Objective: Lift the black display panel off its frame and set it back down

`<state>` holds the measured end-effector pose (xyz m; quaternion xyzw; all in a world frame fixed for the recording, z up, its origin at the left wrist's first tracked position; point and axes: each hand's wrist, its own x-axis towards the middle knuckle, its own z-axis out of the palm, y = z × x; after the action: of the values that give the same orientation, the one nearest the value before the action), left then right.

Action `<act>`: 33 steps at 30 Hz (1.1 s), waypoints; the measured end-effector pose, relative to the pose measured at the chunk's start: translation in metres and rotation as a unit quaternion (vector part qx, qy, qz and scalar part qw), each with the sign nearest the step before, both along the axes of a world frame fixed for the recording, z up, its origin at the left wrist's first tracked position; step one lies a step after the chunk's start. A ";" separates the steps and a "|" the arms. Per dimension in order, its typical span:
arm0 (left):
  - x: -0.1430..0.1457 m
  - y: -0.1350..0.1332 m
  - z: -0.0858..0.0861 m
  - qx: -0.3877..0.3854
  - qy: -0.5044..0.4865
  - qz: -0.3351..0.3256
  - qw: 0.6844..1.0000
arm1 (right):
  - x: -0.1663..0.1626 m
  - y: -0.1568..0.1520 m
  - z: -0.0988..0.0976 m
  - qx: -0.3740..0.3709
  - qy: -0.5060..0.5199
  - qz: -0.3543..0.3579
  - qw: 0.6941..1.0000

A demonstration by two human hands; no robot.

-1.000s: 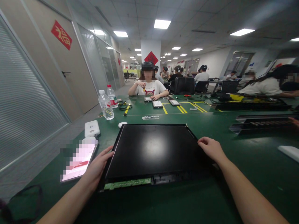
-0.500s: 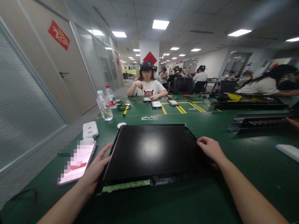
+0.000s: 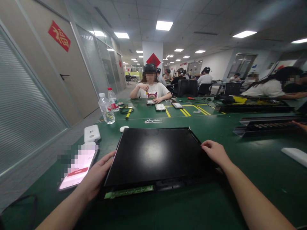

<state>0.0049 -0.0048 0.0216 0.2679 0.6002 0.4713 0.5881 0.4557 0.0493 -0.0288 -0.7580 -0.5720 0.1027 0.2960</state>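
Note:
A flat black display panel [image 3: 153, 153] lies on the green table [image 3: 240, 179] right in front of me, a green circuit strip [image 3: 129, 192] showing along its near edge. My left hand [image 3: 97, 174] grips the panel's left edge, thumb on top. My right hand [image 3: 214, 152] holds the right edge with its fingers curled over it.
A lit phone [image 3: 76, 167] and a white power bank [image 3: 91, 133] lie left of the panel. Two water bottles [image 3: 106, 108] stand further back. Black trays [image 3: 268, 125] and a white object [image 3: 296, 155] are on the right. Other people sit at the far tables.
Both hands keep their grip on the panel's edges. The panel's near left corner has come slightly closer to me; the view has drifted a little.

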 end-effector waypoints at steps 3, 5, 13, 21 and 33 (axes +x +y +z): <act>0.000 -0.001 0.002 0.009 -0.002 -0.003 1.000 | 0.000 0.000 0.000 0.003 -0.002 0.001 1.000; -0.001 -0.001 0.002 0.010 -0.011 -0.006 1.000 | -0.001 0.000 0.000 0.006 -0.003 0.002 1.000; 0.004 -0.004 0.015 0.002 -0.005 0.020 1.000 | 0.000 0.000 -0.001 0.006 -0.001 0.003 1.000; 0.001 -0.003 0.013 0.022 -0.010 0.010 1.000 | -0.001 0.001 0.000 0.011 0.009 0.003 1.000; 0.003 -0.004 0.014 0.027 0.020 0.012 0.999 | 0.000 0.002 0.000 0.010 0.020 -0.012 1.000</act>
<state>0.0082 -0.0083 0.0353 0.2864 0.6020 0.4888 0.5626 0.4553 0.0513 -0.0283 -0.7596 -0.5581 0.1086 0.3158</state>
